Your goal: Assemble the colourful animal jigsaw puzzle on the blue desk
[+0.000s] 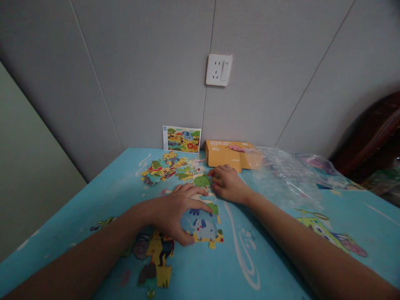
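My left hand (175,210) is spread over joined puzzle pieces with a blue elephant (204,229), its fingers apart and resting on their top and lower left. My right hand (229,183) is farther back, fingers curled with the tips at the edge of a green puzzle piece (201,180); its grip is partly hidden. Behind it lies a loose pile of puzzle pieces (159,170). Another joined group of yellow pieces with a dark-clothed figure (161,254) lies under and below my left wrist, partly covered by it.
A picture card (182,139) leans on the wall at the back. Beside it lies an orange puzzle box (228,155). Clear crumpled plastic (287,175) spreads at the right. The table has a blue cartoon-printed cover (250,266). A white wall socket (219,70) is above.
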Tool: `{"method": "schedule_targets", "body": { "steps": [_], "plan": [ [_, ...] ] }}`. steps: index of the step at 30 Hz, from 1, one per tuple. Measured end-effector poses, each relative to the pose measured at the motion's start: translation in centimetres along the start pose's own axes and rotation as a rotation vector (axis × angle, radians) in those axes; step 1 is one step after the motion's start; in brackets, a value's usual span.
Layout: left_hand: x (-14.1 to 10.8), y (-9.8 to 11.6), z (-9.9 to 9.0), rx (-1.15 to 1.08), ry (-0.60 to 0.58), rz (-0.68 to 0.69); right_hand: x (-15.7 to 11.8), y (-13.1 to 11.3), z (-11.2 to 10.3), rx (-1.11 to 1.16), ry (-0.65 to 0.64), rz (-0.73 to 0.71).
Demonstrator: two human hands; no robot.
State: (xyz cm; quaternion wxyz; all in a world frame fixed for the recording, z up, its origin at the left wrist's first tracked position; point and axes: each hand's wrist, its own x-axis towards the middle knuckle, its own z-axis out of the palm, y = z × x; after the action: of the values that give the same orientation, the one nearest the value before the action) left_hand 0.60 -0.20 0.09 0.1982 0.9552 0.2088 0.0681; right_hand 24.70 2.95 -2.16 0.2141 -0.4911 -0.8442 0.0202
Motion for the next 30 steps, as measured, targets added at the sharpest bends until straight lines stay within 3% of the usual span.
{"method": "schedule_targets", "body": {
  "steps": [5,12,30],
  "plan": [
    [0.0,0.1,-0.1,0.004,-0.006,-0.006,-0.1,0.5,-0.3,-0.095,0.032,0.088],
    [0.0,0.1,0.0,0.004,-0.008,-0.025,-0.1,-1.0,0.7,-0.02,-0.13,-0.181],
    [-0.1,-0.2,0.1,-0.008,0.005,-0.02,0.4,-0.6,0.6,0.066,0.033,0.08]
  ]
}}
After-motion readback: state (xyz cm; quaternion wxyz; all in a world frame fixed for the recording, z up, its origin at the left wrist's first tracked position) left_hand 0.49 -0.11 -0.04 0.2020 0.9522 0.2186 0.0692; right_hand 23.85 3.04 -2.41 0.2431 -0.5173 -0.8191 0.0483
